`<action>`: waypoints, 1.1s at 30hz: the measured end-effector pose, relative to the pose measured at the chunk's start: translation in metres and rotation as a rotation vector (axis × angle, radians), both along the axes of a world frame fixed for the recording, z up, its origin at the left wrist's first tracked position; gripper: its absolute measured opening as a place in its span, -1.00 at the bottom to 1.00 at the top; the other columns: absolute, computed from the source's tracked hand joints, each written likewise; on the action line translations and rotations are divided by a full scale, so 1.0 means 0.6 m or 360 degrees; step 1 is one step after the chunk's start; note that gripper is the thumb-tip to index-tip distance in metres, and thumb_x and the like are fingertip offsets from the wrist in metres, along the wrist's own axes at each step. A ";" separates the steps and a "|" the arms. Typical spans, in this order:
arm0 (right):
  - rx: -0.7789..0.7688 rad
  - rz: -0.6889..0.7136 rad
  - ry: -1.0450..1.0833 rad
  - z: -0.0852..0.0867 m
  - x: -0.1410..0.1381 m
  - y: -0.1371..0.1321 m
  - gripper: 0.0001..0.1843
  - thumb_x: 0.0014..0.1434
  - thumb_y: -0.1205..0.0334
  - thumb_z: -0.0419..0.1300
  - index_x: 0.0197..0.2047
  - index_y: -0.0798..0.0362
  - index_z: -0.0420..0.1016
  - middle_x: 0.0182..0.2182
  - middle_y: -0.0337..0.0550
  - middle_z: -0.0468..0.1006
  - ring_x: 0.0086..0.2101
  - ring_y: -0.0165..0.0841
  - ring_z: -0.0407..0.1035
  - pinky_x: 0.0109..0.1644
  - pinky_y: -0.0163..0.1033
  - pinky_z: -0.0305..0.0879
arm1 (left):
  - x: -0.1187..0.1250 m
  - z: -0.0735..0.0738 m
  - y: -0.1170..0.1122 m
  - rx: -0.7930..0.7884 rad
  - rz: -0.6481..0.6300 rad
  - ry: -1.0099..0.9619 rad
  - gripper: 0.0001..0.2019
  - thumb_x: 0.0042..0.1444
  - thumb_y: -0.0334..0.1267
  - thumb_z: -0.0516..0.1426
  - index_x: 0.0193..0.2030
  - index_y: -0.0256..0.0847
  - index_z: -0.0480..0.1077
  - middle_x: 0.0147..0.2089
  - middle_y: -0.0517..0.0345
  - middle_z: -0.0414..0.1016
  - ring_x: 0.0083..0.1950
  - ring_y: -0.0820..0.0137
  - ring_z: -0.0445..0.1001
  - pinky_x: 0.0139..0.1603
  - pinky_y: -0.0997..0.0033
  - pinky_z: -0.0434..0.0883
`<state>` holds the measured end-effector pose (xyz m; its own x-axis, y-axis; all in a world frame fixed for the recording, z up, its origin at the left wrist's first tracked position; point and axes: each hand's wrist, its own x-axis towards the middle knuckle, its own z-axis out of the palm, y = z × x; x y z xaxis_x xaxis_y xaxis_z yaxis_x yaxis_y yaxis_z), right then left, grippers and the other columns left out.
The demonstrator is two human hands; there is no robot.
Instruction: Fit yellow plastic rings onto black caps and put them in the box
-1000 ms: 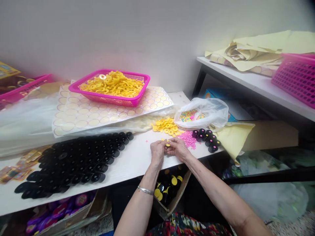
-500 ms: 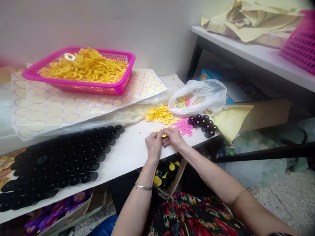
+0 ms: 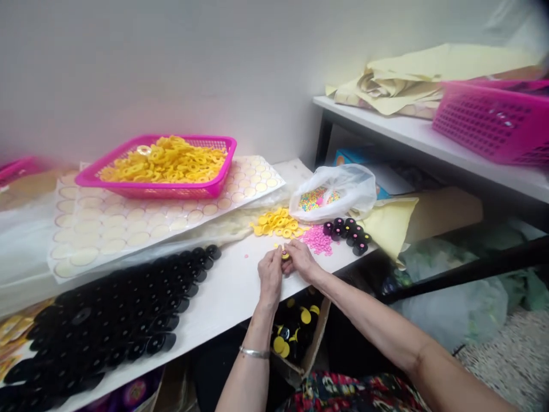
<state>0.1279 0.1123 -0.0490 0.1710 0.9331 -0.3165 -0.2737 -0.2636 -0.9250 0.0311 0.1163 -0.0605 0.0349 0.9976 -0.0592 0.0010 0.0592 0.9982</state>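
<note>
My left hand (image 3: 270,273) and my right hand (image 3: 301,261) meet over the white table near its front edge. Between their fingertips they grip a small round yellow-and-black piece (image 3: 285,255) with a pink dot in its centre; fingers partly hide it. Just beyond lies a pile of yellow rings (image 3: 278,223). To the right of it are loose pink beads (image 3: 317,240) and a cluster of black round pieces (image 3: 348,230) with pink or yellow centres.
Many black round pieces (image 3: 124,309) stand in rows at left. Behind them a pink basket (image 3: 171,190) of yellow rings rests on sticker sheets (image 3: 98,229). A plastic bag (image 3: 354,191) holds coloured beads. Below the edge is a carton (image 3: 315,337); a shelf (image 3: 412,123) is at right.
The view has tilted upward, so the table things appear lower. Both hands stay together on the same small round piece.
</note>
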 end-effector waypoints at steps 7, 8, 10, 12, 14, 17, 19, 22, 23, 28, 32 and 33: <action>0.0053 0.0088 0.0192 0.028 0.018 -0.045 -0.79 -0.09 0.22 0.21 -0.45 0.08 0.22 -0.57 -0.34 0.36 -0.55 -0.50 0.30 -0.53 -0.42 0.23 | 0.005 0.017 -0.043 0.0095 -0.0089 -0.0013 -0.60 -0.40 -0.29 0.33 -0.31 -0.28 0.41 -0.43 0.29 0.34 -0.44 0.52 0.29 -0.41 0.52 0.28; 0.0033 0.0157 0.0250 0.034 0.022 -0.058 -0.75 -0.08 0.17 0.23 -0.41 0.07 0.22 -0.54 -0.33 0.39 -0.53 -0.48 0.32 -0.53 -0.39 0.26 | 0.005 0.022 -0.052 0.0145 -0.0081 -0.0005 -0.64 -0.37 -0.29 0.33 -0.34 -0.27 0.42 -0.43 0.28 0.34 -0.42 0.51 0.30 -0.40 0.51 0.28; -0.0013 0.0342 0.0360 0.045 0.034 -0.083 -0.66 -0.06 0.07 0.27 -0.32 0.05 0.23 -0.46 -0.29 0.43 -0.51 -0.43 0.36 -0.51 -0.32 0.33 | 0.001 0.031 -0.068 0.0274 -0.0152 0.0013 -0.70 -0.29 -0.26 0.33 -0.33 -0.25 0.46 -0.40 0.25 0.37 -0.38 0.48 0.32 -0.37 0.49 0.28; -0.0052 0.0550 0.0416 0.054 0.050 -0.104 -0.61 -0.03 -0.01 0.27 -0.26 0.05 0.28 -0.41 -0.25 0.45 -0.48 -0.41 0.39 -0.47 -0.26 0.39 | -0.008 0.038 -0.081 0.0429 -0.0280 0.0082 -0.69 -0.24 -0.25 0.33 -0.27 -0.19 0.49 -0.34 0.21 0.42 -0.30 0.43 0.35 -0.29 0.45 0.31; -0.0080 0.0705 0.0412 0.061 0.066 -0.119 -0.61 0.00 -0.03 0.27 -0.25 0.10 0.36 -0.39 -0.20 0.46 -0.45 -0.41 0.40 -0.44 -0.27 0.42 | -0.017 0.042 -0.089 0.0556 -0.0370 0.0181 -0.68 -0.23 -0.25 0.33 -0.24 -0.14 0.51 -0.31 0.17 0.46 -0.24 0.38 0.35 -0.21 0.40 0.32; -0.0078 0.0777 0.0455 0.065 0.078 -0.133 -0.63 -0.05 0.04 0.32 -0.30 0.17 0.45 -0.40 -0.17 0.47 -0.43 -0.42 0.40 -0.41 -0.30 0.42 | -0.025 0.040 -0.099 0.0614 -0.0398 0.0160 -0.64 -0.29 -0.26 0.36 -0.24 -0.12 0.53 -0.24 0.13 0.46 -0.15 0.32 0.35 -0.10 0.33 0.33; -0.0059 0.0717 0.0509 0.066 0.077 -0.141 -0.67 -0.06 0.10 0.34 -0.32 0.19 0.47 -0.41 -0.16 0.48 -0.43 -0.43 0.40 -0.38 -0.30 0.42 | -0.023 0.038 -0.109 0.0559 -0.0458 0.0056 -0.61 -0.28 -0.26 0.37 -0.21 -0.14 0.52 -0.18 0.10 0.45 -0.06 0.29 0.34 0.01 0.30 0.30; -0.0036 0.0499 0.0620 0.066 0.066 -0.154 -0.73 -0.08 0.17 0.35 -0.37 0.19 0.48 -0.45 -0.19 0.47 -0.41 -0.42 0.39 -0.29 -0.25 0.44 | -0.009 0.036 -0.128 0.0275 -0.0561 -0.0314 -0.72 -0.03 -0.20 0.24 -0.13 -0.17 0.49 -0.10 0.07 0.45 0.01 0.31 0.35 0.11 0.30 0.25; -0.0027 0.0422 0.0665 0.067 0.061 -0.158 -0.74 -0.09 0.19 0.36 -0.38 0.19 0.48 -0.45 -0.20 0.47 -0.39 -0.42 0.39 -0.25 -0.23 0.44 | -0.003 0.037 -0.134 0.0155 -0.0546 -0.0487 -0.75 0.05 -0.19 0.19 -0.12 -0.17 0.48 -0.09 0.07 0.46 0.01 0.33 0.36 0.11 0.31 0.25; -0.0003 0.0233 0.0727 0.071 0.043 -0.173 -0.73 -0.12 0.18 0.38 -0.40 0.19 0.48 -0.44 -0.19 0.47 -0.36 -0.40 0.39 -0.25 -0.20 0.44 | 0.021 0.039 -0.153 -0.0093 -0.0342 -0.0929 -0.81 0.07 -0.19 0.17 -0.20 -0.19 0.49 -0.19 0.14 0.52 -0.11 0.43 0.43 0.02 0.43 0.32; 0.0008 0.0122 0.0642 0.069 0.031 -0.173 -0.70 -0.17 0.14 0.39 -0.46 0.20 0.48 -0.48 -0.19 0.45 -0.40 -0.40 0.37 -0.33 -0.21 0.44 | 0.029 0.035 -0.157 -0.0016 -0.0224 -0.0869 -0.81 0.09 -0.19 0.16 -0.21 -0.22 0.50 -0.21 0.13 0.53 -0.12 0.43 0.43 -0.01 0.46 0.33; 0.0027 0.0082 0.0617 0.066 0.028 -0.173 -0.70 -0.18 0.13 0.39 -0.47 0.20 0.48 -0.50 -0.20 0.43 -0.41 -0.40 0.36 -0.35 -0.21 0.43 | 0.031 0.033 -0.158 0.0002 -0.0191 -0.0860 -0.81 0.09 -0.20 0.15 -0.22 -0.23 0.50 -0.22 0.14 0.53 -0.14 0.44 0.43 -0.03 0.48 0.34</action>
